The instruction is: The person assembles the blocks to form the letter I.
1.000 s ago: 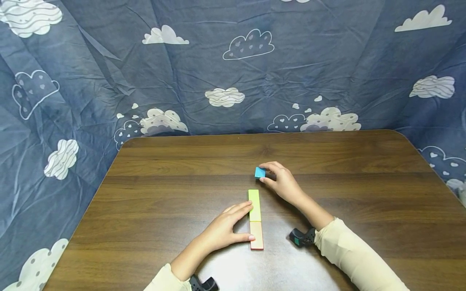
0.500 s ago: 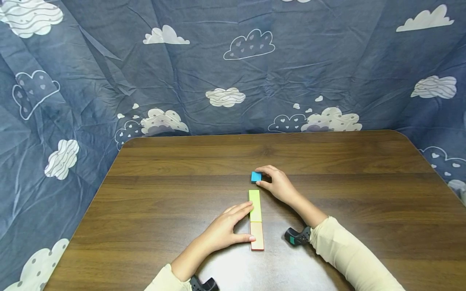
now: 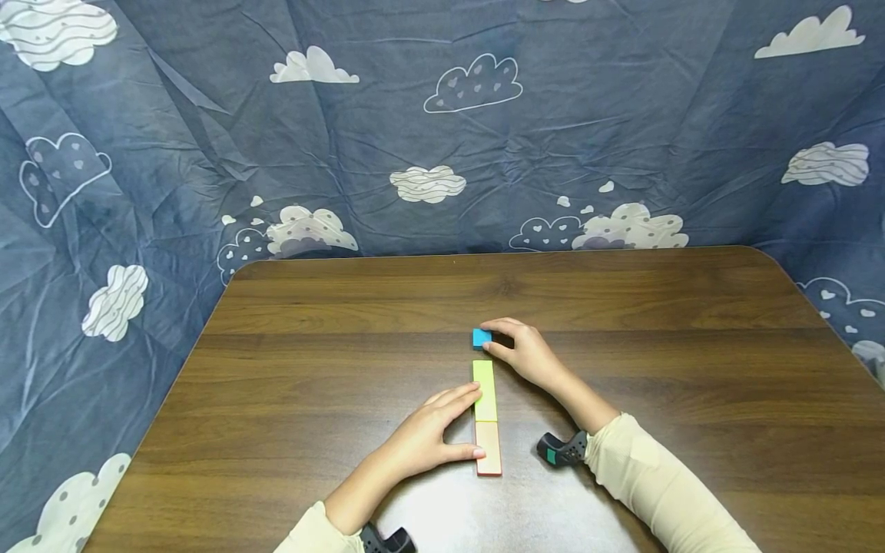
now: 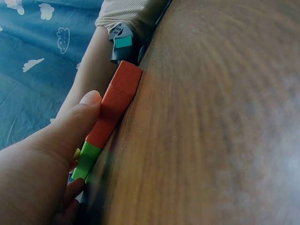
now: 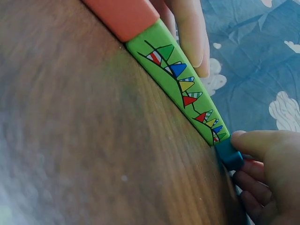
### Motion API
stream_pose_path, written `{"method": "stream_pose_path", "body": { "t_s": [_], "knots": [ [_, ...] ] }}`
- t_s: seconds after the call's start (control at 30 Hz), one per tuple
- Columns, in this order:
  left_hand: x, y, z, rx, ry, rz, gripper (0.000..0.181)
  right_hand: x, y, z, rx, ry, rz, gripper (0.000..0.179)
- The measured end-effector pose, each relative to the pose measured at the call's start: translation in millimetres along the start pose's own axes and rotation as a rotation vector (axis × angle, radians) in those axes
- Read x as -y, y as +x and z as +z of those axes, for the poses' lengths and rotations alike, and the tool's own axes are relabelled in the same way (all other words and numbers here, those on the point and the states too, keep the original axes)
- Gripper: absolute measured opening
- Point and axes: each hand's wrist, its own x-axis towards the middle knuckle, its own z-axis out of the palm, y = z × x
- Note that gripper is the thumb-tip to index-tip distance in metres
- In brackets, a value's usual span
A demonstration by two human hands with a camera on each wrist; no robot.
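In the head view two long blocks lie end to end in a line. The nearer block (image 3: pixel 489 457) has a pale top and red sides, and the farther one is a green block (image 3: pixel 486 395). Small flags are printed on the green block's side (image 5: pixel 183 84) in the right wrist view. My left hand (image 3: pixel 418 442) rests along their left edge, thumb on the red block (image 4: pixel 115 105) and fingertips on the green one. With thumb and fingers, my right hand (image 3: pixel 528 357) pinches a small blue block (image 3: pixel 481 339) just beyond the green block's far end, a narrow gap between them.
The blocks are on a brown wooden table (image 3: pixel 311 330). Behind it hangs a blue cloth (image 3: pixel 373 130) with white clouds. Each wrist wears a black camera, the right one (image 3: pixel 561 449) near the blocks.
My right hand has brought the blue block left and slightly nearer, from right of the line to in line with the green block. The left hand and both long blocks have stayed still.
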Motion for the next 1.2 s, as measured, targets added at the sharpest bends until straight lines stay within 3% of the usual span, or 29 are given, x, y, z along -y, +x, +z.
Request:
{"method": "stream_pose_path", "body": {
  "t_s": [0.37,0.73,1.2],
  "knots": [
    [-1.8,-0.3,-1.4,0.010,0.002,0.001,0.075,-1.6,-1.6,0.6,0.005,0.017,0.004,0.031],
    [-0.9,-1.5,-2.8,0.012,-0.006,-0.007,0.075,-1.4,-0.9,0.6,0.019,0.017,-0.050,0.031],
    [-0.5,-1.6,-2.2,0.014,-0.019,-0.005,0.074,-1.9,-1.5,0.1,0.040,0.023,-0.026,0.034]
  ]
}}
